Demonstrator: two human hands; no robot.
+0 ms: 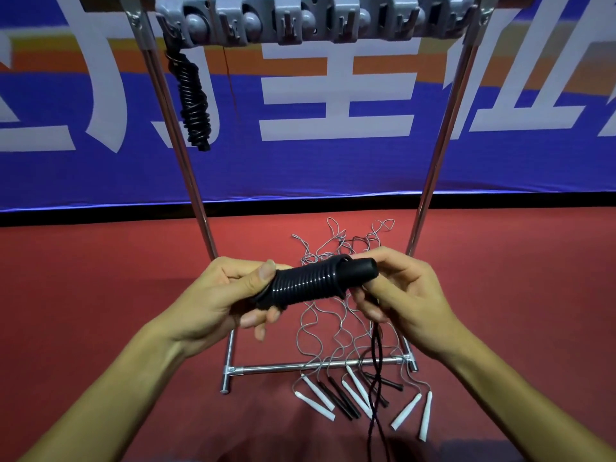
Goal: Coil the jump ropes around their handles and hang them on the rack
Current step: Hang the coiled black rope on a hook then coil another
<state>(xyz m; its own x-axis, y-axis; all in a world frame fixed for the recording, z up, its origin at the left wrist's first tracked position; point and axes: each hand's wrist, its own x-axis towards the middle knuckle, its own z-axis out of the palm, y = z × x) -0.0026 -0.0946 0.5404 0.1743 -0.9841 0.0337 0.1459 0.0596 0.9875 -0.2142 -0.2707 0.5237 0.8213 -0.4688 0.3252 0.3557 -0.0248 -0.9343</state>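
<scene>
Bundle: black handles [361, 269] wound with black rope [308, 283], held in mid-air in front of the rack, between its two poles.
Axis: long axis runs nearly level, left to right, the right end tilted a little up; the bare handle end points right.
Left hand [221, 295]: fingers curled round the wound left end, thumb on top.
Right hand [403, 288]: fingers pinch the bare end and the loose rope tail [376, 371], which hangs down twisted toward the floor.
Rack [315, 23]: grey hook bar across the top; one coiled black rope [193, 101] hangs at its left end, the hooks to the right of it free.
Floor [100, 295]: red; uncoiled ropes [346, 391] with white and black handles lie across the rack's base bar [286, 367].
Room: open floor left and right of the poles.
</scene>
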